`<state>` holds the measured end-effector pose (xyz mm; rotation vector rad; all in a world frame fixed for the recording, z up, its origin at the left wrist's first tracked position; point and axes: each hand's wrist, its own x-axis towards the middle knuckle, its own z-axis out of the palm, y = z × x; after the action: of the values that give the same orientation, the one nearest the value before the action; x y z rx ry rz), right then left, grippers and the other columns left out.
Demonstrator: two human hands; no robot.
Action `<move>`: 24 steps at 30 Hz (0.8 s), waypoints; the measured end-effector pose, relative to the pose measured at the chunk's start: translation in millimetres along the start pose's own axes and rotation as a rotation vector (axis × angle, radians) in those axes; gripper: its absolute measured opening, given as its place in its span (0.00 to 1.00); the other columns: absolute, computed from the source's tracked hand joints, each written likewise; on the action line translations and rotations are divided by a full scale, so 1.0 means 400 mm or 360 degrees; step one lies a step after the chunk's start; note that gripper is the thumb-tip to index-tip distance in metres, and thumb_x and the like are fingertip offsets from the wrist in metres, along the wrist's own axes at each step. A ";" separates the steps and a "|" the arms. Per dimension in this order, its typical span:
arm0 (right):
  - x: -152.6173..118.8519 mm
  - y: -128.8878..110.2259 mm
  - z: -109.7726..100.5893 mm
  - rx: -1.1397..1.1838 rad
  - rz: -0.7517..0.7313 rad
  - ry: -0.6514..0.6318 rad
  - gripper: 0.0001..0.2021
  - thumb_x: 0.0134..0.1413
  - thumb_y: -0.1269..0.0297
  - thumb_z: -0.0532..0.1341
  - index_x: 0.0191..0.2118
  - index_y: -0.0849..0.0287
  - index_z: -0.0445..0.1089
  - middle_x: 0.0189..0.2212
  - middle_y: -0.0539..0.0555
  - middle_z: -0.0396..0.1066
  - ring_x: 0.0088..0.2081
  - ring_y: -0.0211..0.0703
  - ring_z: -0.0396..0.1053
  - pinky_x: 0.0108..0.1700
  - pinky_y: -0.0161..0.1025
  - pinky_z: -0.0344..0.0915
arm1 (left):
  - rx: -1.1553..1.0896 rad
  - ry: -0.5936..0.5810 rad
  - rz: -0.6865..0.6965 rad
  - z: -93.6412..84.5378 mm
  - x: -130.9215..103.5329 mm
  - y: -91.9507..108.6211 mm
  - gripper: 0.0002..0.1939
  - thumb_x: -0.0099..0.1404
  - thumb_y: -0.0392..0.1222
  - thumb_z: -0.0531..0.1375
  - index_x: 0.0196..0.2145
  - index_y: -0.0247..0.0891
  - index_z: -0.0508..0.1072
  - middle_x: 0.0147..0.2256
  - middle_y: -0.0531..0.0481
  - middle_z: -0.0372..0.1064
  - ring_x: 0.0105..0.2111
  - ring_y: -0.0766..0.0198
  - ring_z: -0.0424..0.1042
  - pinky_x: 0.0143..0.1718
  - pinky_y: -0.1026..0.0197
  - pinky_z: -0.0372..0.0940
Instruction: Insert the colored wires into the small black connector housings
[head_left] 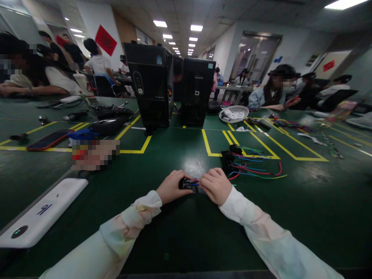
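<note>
Near the middle of the green table, my left hand [172, 187] is closed round a small black connector block [184, 184]. Red and blue wires [195, 182] run out of the block toward the right. My right hand [215, 186] pinches these wires close to the block, and their ends show just past its fingers. Just beyond my right hand lies a group of similar black blocks [229, 159] with red, blue and green wires [258, 170] spread to the right. Fine details of the held block are hidden by my fingers.
Two black computer towers [152, 85] stand ahead. A white basket [234, 114] sits to their right. On the left are a white device [48, 213] marked by hand, a phone [49, 140] and cables [109, 112]. Yellow tape [310, 159] marks the table. People sit around it.
</note>
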<state>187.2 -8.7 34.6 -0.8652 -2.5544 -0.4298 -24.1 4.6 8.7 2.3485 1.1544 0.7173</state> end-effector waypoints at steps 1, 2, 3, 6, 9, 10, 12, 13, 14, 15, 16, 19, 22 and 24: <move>-0.002 -0.002 -0.002 -0.0009 0.0008 0.0013 0.09 0.57 0.67 0.51 0.29 0.59 0.64 0.26 0.51 0.63 0.33 0.40 0.54 0.41 0.41 0.47 | 0.0005 -0.0005 -0.0001 0.000 0.001 0.001 0.20 0.51 0.50 0.64 0.39 0.39 0.68 0.38 0.49 0.66 0.39 0.58 0.64 0.40 0.58 0.60; -0.004 -0.004 -0.003 -0.0016 0.0024 0.0041 0.09 0.58 0.66 0.51 0.29 0.59 0.64 0.25 0.51 0.63 0.33 0.40 0.54 0.42 0.41 0.47 | 0.0012 -0.0014 0.0001 0.000 0.001 0.002 0.20 0.51 0.51 0.64 0.39 0.39 0.68 0.38 0.49 0.66 0.39 0.58 0.64 0.40 0.58 0.60; -0.005 -0.006 -0.003 -0.0023 0.0041 0.0082 0.09 0.58 0.66 0.51 0.29 0.58 0.65 0.25 0.50 0.63 0.33 0.40 0.53 0.42 0.41 0.47 | 0.0018 -0.0023 0.0004 0.000 0.002 0.004 0.20 0.51 0.51 0.64 0.40 0.39 0.68 0.37 0.49 0.66 0.38 0.58 0.64 0.40 0.57 0.60; -0.009 -0.011 -0.001 -0.0031 0.0091 0.0185 0.08 0.58 0.67 0.52 0.30 0.58 0.65 0.25 0.50 0.64 0.32 0.40 0.54 0.42 0.41 0.47 | 0.0018 -0.0038 0.0010 0.000 0.002 0.007 0.21 0.51 0.51 0.64 0.40 0.39 0.68 0.37 0.49 0.66 0.39 0.58 0.64 0.40 0.57 0.60; -0.008 -0.007 -0.001 -0.0018 0.0079 0.0114 0.08 0.58 0.66 0.52 0.30 0.58 0.65 0.25 0.50 0.64 0.33 0.40 0.55 0.41 0.41 0.47 | 0.0007 -0.0041 -0.0005 -0.001 0.002 0.009 0.21 0.51 0.50 0.64 0.40 0.39 0.68 0.38 0.49 0.66 0.39 0.58 0.64 0.40 0.58 0.60; -0.007 -0.005 -0.003 -0.0013 0.0065 0.0072 0.08 0.58 0.66 0.52 0.30 0.58 0.65 0.26 0.50 0.64 0.33 0.40 0.55 0.41 0.41 0.47 | 0.0009 -0.0042 -0.0009 -0.001 0.002 0.009 0.21 0.51 0.50 0.64 0.40 0.39 0.68 0.38 0.49 0.66 0.39 0.58 0.64 0.40 0.58 0.60; -0.004 -0.003 -0.009 -0.0009 0.0062 0.0030 0.09 0.59 0.65 0.51 0.31 0.58 0.66 0.26 0.51 0.65 0.33 0.40 0.55 0.41 0.41 0.47 | 0.0019 -0.0044 -0.0003 -0.001 0.003 0.009 0.21 0.51 0.51 0.64 0.40 0.39 0.68 0.37 0.49 0.66 0.38 0.58 0.64 0.39 0.58 0.60; -0.003 -0.003 -0.012 -0.0013 0.0078 0.0041 0.09 0.59 0.65 0.51 0.31 0.57 0.66 0.26 0.51 0.65 0.34 0.40 0.55 0.41 0.41 0.46 | 0.0024 -0.0041 0.0004 -0.001 0.003 0.009 0.21 0.51 0.52 0.63 0.40 0.39 0.68 0.37 0.49 0.66 0.38 0.58 0.64 0.39 0.58 0.60; -0.003 -0.003 -0.014 -0.0016 0.0098 0.0061 0.09 0.59 0.65 0.51 0.32 0.57 0.67 0.26 0.51 0.65 0.34 0.41 0.55 0.41 0.42 0.46 | 0.0027 -0.0040 0.0010 -0.001 0.003 0.009 0.21 0.51 0.52 0.63 0.40 0.39 0.68 0.37 0.49 0.66 0.38 0.58 0.64 0.39 0.57 0.60; -0.003 -0.003 -0.016 -0.0017 0.0116 0.0078 0.10 0.59 0.64 0.51 0.32 0.57 0.67 0.26 0.51 0.65 0.34 0.41 0.55 0.41 0.42 0.46 | 0.0027 -0.0037 0.0014 -0.001 0.003 0.009 0.21 0.51 0.52 0.63 0.40 0.39 0.68 0.37 0.49 0.66 0.38 0.58 0.64 0.39 0.57 0.60; -0.003 -0.001 -0.017 -0.0011 0.0124 0.0074 0.10 0.59 0.64 0.51 0.32 0.57 0.67 0.27 0.51 0.65 0.34 0.41 0.55 0.41 0.41 0.45 | 0.0025 -0.0035 0.0016 -0.001 0.003 0.009 0.21 0.51 0.52 0.63 0.40 0.39 0.68 0.37 0.49 0.66 0.38 0.58 0.64 0.39 0.57 0.60; -0.004 0.007 -0.016 0.0067 0.0071 -0.0072 0.09 0.59 0.64 0.51 0.32 0.58 0.66 0.27 0.52 0.65 0.33 0.41 0.55 0.38 0.40 0.46 | 0.0015 -0.0039 0.0006 0.000 0.003 0.009 0.21 0.51 0.52 0.63 0.39 0.38 0.68 0.37 0.49 0.66 0.38 0.58 0.64 0.39 0.57 0.60; -0.004 0.013 -0.016 0.0127 0.0026 -0.0162 0.09 0.58 0.64 0.51 0.31 0.59 0.65 0.26 0.51 0.64 0.32 0.40 0.55 0.35 0.39 0.45 | 0.0024 -0.0041 0.0016 0.002 0.003 0.007 0.21 0.51 0.52 0.63 0.39 0.38 0.68 0.37 0.49 0.66 0.38 0.58 0.64 0.39 0.58 0.60; -0.003 0.010 -0.019 0.0113 0.0052 -0.0097 0.09 0.59 0.63 0.51 0.31 0.58 0.65 0.27 0.51 0.64 0.33 0.41 0.55 0.36 0.40 0.45 | 0.0034 -0.0036 0.0025 0.003 0.003 0.006 0.21 0.51 0.52 0.63 0.39 0.38 0.68 0.37 0.49 0.66 0.38 0.58 0.64 0.39 0.58 0.60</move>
<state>192.7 -9.4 41.1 -0.9062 -2.5901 -0.3054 -21.4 4.2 9.6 2.3794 1.1405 0.6851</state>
